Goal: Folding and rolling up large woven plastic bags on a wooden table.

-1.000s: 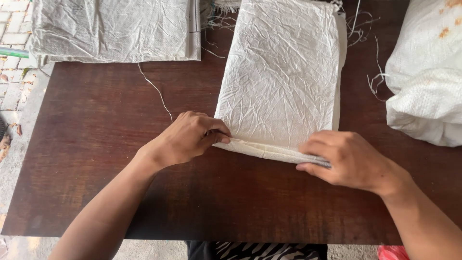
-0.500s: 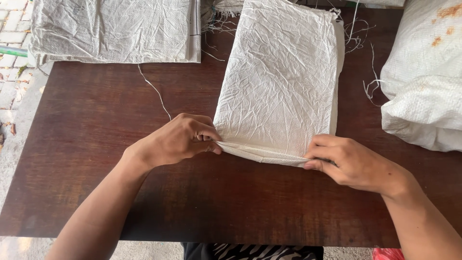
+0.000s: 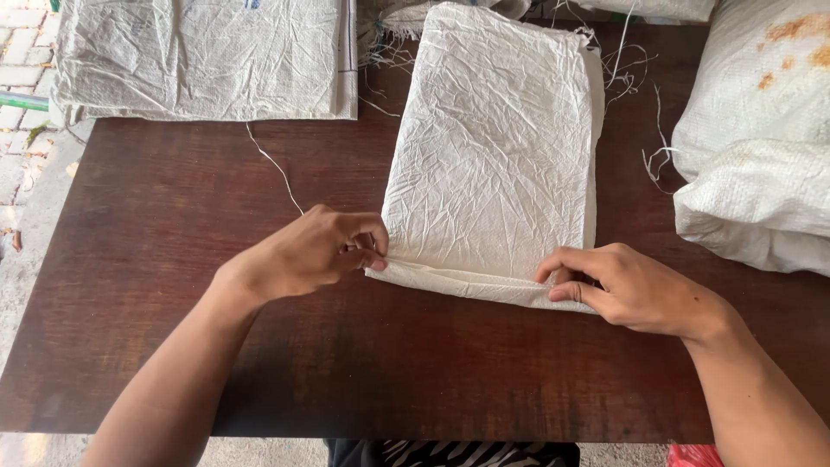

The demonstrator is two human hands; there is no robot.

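My fingers (image 3: 367,246) on the left hand (image 3: 316,251) are curled in tight, pinching the near left corner of the folded white woven sack (image 3: 497,156). Thumb underneath, can't see it fully. Fingers of my right hand (image 3: 627,285) also bent and closed down, pressing and gripping the near right corner of the same sack; fingertips tucked at the folded edge, thumb along the bottom layer.

The sack lies flat on the dark brown wooden table (image 3: 173,259), roughly centre, long side running away from me, slightly tilted. It's crinkled, folded in several layers, layers visible at the near edge between my hands. Loose frayed threads (image 3: 627,65) stick out at its far right corner.

Another flat woven sack (image 3: 203,56), greyish white, lies at the far left, hanging over the table's back edge; a single loose thread (image 3: 277,169) trails from it onto the table toward my left hand. On the right, a stuffed white sack (image 3: 761,147) with orange-brown stains near its top rests on the table, close to the folded sack but not touching it. Paved ground (image 3: 22,86) visible left of the table.
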